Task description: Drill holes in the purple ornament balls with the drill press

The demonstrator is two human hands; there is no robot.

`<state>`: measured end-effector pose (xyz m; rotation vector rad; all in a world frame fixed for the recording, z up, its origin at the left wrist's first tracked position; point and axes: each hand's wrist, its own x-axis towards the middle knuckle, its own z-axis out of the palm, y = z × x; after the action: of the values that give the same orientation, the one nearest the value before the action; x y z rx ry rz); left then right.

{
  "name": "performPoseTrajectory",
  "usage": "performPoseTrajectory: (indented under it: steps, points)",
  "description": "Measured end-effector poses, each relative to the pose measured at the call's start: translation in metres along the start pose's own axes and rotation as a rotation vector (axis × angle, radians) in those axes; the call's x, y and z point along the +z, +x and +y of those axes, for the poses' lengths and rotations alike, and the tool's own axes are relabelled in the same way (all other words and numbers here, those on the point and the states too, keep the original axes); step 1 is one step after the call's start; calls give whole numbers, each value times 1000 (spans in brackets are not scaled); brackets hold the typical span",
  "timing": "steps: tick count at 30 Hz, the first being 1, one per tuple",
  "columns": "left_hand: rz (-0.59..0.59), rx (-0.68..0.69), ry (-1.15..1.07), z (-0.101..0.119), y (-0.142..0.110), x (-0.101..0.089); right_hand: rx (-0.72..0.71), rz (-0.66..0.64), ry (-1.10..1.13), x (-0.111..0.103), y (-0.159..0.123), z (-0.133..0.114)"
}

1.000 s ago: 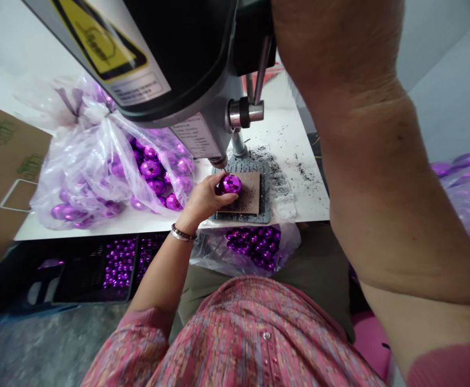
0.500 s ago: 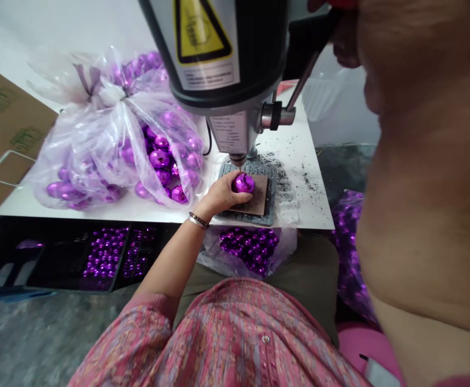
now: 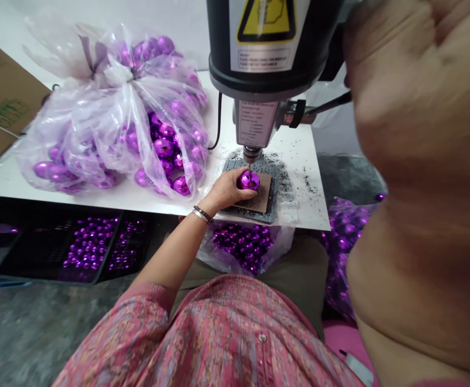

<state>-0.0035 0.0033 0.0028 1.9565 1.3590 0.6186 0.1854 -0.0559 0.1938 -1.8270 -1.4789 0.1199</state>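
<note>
My left hand (image 3: 229, 189) pinches a shiny purple faceted ball (image 3: 248, 181) between thumb and fingers. It holds the ball on a brown square board (image 3: 261, 200) lying on the grey base (image 3: 274, 188) of a drill press (image 3: 269, 59). Directly over the ball is the chuck (image 3: 252, 155), its thin bit (image 3: 250, 167) reaching the ball's top. How deep the bit sits is unclear. My right hand (image 3: 404, 59), large and close to the camera, is closed around the drill press lever (image 3: 331, 103); its fingertips are partly hidden.
Tied clear plastic bags (image 3: 109, 118) of purple balls lie on the white table (image 3: 158, 208) at left, beside a cardboard box (image 3: 9, 91). Dark shavings (image 3: 287, 177) surround the base. An open bag (image 3: 243, 247) of balls hangs at my lap. Black crates (image 3: 98, 274) stand below left.
My right hand has come down with the lever, which now slopes less steeply. The chuck sits lower over the ball. My left hand keeps its hold; the view has shifted.
</note>
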Motion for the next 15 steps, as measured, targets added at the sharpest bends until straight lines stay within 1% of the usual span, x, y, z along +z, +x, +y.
performPoseTrajectory:
  steps: [3, 4, 8, 10, 15]
  points:
    - [-4, 18, -8, -1, 0, 0, -139, 108, -38, 9, -18, 3]
    - [-9, 25, -12, -2, 0, 0, -188, 147, -8, 14, -25, 7]
    - [-14, 45, -26, -3, 0, 0, -459, 298, 74, 37, -44, 28]
    - [-7, 55, -34, -4, 0, 0, -510, 344, 79, 45, -49, 37]
    - [0, 83, -59, -5, -1, 1, -520, 373, 105, 58, -54, 46]
